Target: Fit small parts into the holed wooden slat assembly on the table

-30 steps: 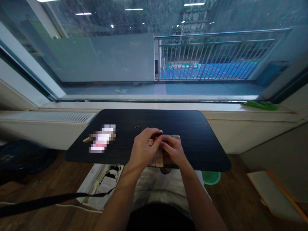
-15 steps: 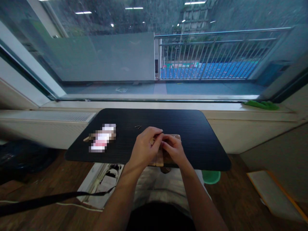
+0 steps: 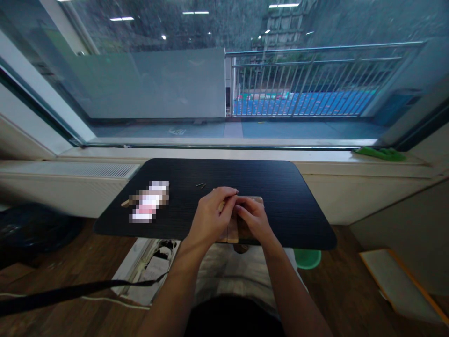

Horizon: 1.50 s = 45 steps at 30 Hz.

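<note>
My left hand point(image 3: 213, 211) and my right hand point(image 3: 253, 213) meet over a wooden piece point(image 3: 233, 234) near the table's front edge. Both are closed, thumbs and fingertips pinched close together. What lies between the fingertips is too small and too covered to make out. A corner of the wood point(image 3: 258, 199) shows beyond my right fingers; most of it is hidden under my hands. Two or so thin metal pins, perhaps nails or screws point(image 3: 201, 186), lie on the black table point(image 3: 287, 187), beyond my left hand.
On the table's left lies a pixelated, blurred-out object point(image 3: 149, 201) with a wooden stick end point(image 3: 125, 203) beside it. A green cloth point(image 3: 380, 154) rests on the windowsill. Below the table are a green basin point(image 3: 307, 259) and a white box point(image 3: 147, 271). A black strap point(image 3: 77, 291) crosses the lower left.
Almost nothing differs. Both hands stay pinched over the wood, with only a very slight shift of the left fingers.
</note>
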Each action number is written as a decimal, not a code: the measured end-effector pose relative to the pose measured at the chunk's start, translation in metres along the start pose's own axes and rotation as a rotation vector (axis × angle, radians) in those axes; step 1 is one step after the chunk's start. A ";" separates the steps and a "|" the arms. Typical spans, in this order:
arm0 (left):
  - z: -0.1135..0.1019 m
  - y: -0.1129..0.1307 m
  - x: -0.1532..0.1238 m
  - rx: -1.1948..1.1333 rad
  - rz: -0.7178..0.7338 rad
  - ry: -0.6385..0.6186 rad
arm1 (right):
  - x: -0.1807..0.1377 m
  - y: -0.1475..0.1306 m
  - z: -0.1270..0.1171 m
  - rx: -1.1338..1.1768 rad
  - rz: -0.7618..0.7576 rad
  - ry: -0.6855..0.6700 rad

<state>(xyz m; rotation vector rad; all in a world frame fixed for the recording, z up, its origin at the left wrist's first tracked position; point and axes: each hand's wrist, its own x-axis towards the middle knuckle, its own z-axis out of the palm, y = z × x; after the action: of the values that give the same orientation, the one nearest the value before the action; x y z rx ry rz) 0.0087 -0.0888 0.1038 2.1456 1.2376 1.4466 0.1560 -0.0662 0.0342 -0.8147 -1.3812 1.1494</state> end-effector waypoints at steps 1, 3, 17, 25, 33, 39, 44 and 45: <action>0.000 0.000 0.000 0.000 0.000 -0.001 | 0.000 0.000 0.000 -0.006 -0.007 -0.004; 0.000 0.000 0.000 -0.002 -0.003 -0.003 | 0.000 0.000 -0.001 -0.023 -0.017 -0.016; 0.001 -0.002 -0.001 -0.071 -0.040 0.004 | 0.000 0.003 -0.003 -0.048 -0.043 -0.040; 0.002 -0.003 0.000 -0.159 -0.102 0.016 | 0.001 0.001 0.000 -0.063 -0.070 -0.049; 0.002 -0.004 0.001 -0.233 -0.165 0.008 | 0.001 0.003 0.002 -0.029 -0.059 -0.054; 0.002 -0.007 0.001 -0.220 -0.169 0.006 | 0.002 0.006 0.004 -0.010 -0.048 -0.025; 0.005 -0.008 0.001 -0.216 -0.173 0.008 | 0.002 0.008 0.004 -0.018 -0.016 -0.017; 0.005 -0.008 0.001 -0.217 -0.181 0.007 | 0.002 0.007 0.004 -0.025 -0.009 -0.019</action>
<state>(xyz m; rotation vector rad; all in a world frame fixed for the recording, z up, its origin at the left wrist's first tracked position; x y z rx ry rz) 0.0088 -0.0821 0.0966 1.8397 1.1832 1.4401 0.1510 -0.0629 0.0284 -0.8160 -1.4165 1.1372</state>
